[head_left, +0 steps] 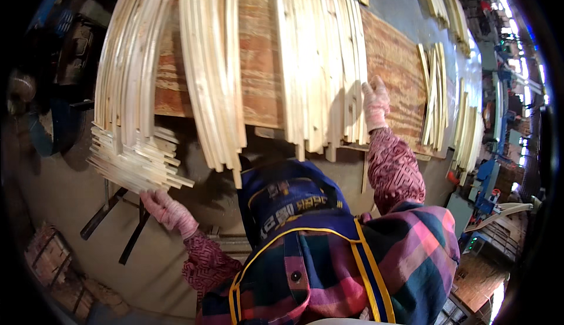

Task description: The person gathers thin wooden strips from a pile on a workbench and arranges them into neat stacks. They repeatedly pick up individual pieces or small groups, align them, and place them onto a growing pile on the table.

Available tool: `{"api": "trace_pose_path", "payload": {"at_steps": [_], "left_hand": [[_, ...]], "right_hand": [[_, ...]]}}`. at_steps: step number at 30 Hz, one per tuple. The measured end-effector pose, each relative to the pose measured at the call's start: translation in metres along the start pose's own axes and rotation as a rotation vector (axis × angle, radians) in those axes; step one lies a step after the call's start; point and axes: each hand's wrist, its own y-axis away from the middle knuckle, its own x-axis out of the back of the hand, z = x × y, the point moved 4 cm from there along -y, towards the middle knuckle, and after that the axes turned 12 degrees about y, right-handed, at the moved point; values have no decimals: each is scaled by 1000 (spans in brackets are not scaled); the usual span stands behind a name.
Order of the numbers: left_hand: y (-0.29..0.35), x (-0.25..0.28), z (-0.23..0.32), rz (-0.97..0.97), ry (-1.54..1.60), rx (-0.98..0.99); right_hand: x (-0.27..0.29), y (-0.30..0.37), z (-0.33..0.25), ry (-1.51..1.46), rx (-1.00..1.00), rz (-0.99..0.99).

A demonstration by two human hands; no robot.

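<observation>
My left hand (pixel 168 212), in a pale pinkish glove, is beside the near end of a crosswise pile of thin wooden strips (pixel 132 160) at the lower left. Its fingers look loosely apart, with nothing visible in them. My right hand (pixel 376 102), gloved alike, rests against the right edge of a wide row of wooden strips (pixel 317 66) on the plywood table (pixel 258 61). The fingers there are slightly bent and spread, and no strip shows within them. Between my hands lies a narrower bunch of strips (pixel 211 78), its near ends jutting past the table edge.
A long stack of strips (pixel 126 55) runs along the far left. More strips (pixel 433 99) lie at the table's right end, with further bundles (pixel 467 128) beyond. Dark metal legs (pixel 104 213) stand below the left pile. Machinery (pixel 484 178) lines the right side.
</observation>
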Motion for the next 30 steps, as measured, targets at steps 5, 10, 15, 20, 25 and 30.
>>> {"api": "trace_pose_path", "payload": {"at_steps": [5, 10, 15, 20, 25, 30], "left_hand": [[98, -171, 96, -396, 696, -91], [109, -342, 128, -713, 578, 143], [56, -407, 117, -649, -51, -207], [56, -461, 113, -386, -88, -111], [90, -494, 132, -791, -246, 308], [81, -501, 95, -994, 277, 471]], "right_hand": [[-13, -52, 56, -196, -102, -130], [-37, -112, 74, -325, 62, -272], [-39, -146, 43, -376, -8, -529], [-54, -153, 18, 81, 231, -229], [-36, -148, -25, 318, -30, -364], [-38, -150, -13, 246, 83, -287]]}}
